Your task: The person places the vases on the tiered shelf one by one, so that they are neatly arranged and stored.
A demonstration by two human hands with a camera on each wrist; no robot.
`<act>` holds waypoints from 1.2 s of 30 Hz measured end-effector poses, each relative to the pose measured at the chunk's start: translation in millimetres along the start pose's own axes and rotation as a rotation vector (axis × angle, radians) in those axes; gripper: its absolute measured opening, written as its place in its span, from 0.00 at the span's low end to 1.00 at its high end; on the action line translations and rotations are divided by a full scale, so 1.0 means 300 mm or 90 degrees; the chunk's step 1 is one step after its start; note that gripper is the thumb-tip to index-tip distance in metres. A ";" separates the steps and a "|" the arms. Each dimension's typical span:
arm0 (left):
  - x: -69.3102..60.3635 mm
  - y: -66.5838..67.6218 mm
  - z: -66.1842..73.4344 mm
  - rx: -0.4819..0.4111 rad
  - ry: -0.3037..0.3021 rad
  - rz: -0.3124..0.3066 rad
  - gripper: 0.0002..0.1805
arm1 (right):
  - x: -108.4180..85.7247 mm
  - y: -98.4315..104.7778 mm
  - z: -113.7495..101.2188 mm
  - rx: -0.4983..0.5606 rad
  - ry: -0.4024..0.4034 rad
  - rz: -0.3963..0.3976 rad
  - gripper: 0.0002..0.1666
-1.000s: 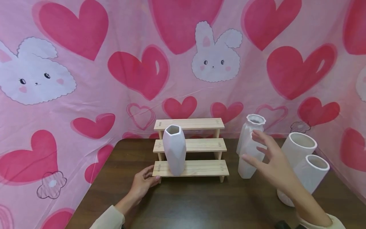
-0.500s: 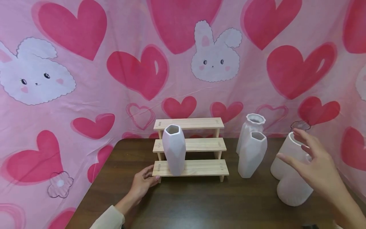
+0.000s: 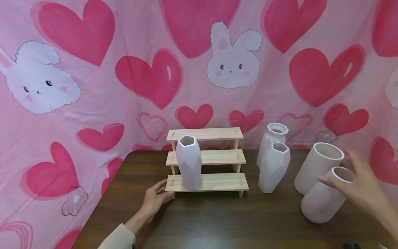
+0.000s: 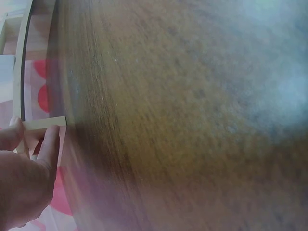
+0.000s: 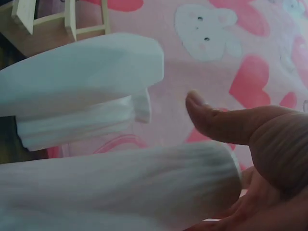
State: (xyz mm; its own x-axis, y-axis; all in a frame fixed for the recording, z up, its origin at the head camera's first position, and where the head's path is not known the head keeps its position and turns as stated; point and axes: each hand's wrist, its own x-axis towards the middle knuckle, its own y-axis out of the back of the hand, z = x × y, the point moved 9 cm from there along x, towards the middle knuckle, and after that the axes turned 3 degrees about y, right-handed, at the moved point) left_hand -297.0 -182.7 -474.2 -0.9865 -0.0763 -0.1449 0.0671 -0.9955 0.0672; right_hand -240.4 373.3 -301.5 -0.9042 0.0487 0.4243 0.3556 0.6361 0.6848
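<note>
At the left end of a three-step wooden stand (image 3: 224,181), my left hand (image 3: 155,199) grips the lowest step, thumb on the board and fingers at its end. A white faceted vase (image 3: 189,164) stands upright on that step. Over on the right, my right hand (image 3: 362,186) is spread around the top of a smooth white cylindrical vase (image 3: 321,202). In the right wrist view its thumb (image 5: 216,122) is apart from this vase, while the other fingers are partly hidden behind the rim.
Just behind stands a wider white cylindrical vase (image 3: 312,171). Between it and the stand are a second faceted vase (image 3: 273,169) and a vase with a scalloped rim (image 3: 268,142), partly hidden. A pink heart-and-rabbit cloth (image 3: 192,83) hangs behind the dark wooden table (image 3: 199,221).
My right hand has moved right, from in front of the second faceted vase to the top of the front cylindrical vase. The left hand has stayed on the stand.
</note>
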 end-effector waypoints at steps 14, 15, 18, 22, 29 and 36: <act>-0.004 -0.001 -0.003 0.003 0.005 0.001 0.30 | -0.043 -0.011 0.089 -0.037 -0.097 0.002 0.44; -0.004 0.000 -0.003 0.003 0.006 0.002 0.30 | -0.046 -0.008 0.089 -0.029 -0.095 0.006 0.43; -0.003 0.001 -0.005 0.003 0.009 0.003 0.30 | -0.058 -0.001 0.092 -0.017 -0.095 0.022 0.38; -0.001 0.001 -0.005 0.004 0.004 0.002 0.30 | -0.076 0.004 0.100 0.034 -0.088 0.045 0.26; 0.009 0.005 -0.006 -0.006 0.001 0.006 0.30 | -0.083 0.006 0.107 0.068 -0.096 0.055 0.24; 0.005 0.003 -0.007 0.003 0.004 0.007 0.30 | -0.085 0.008 0.080 0.021 -0.115 0.039 0.35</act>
State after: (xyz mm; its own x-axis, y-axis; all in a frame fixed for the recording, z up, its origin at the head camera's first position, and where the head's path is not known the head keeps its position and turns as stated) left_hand -298.1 -184.0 -476.5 -0.9848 -0.0875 -0.1502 0.0771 -0.9943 0.0737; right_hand -222.1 392.1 -324.9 -0.9098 0.2238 0.3495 0.4063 0.6524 0.6398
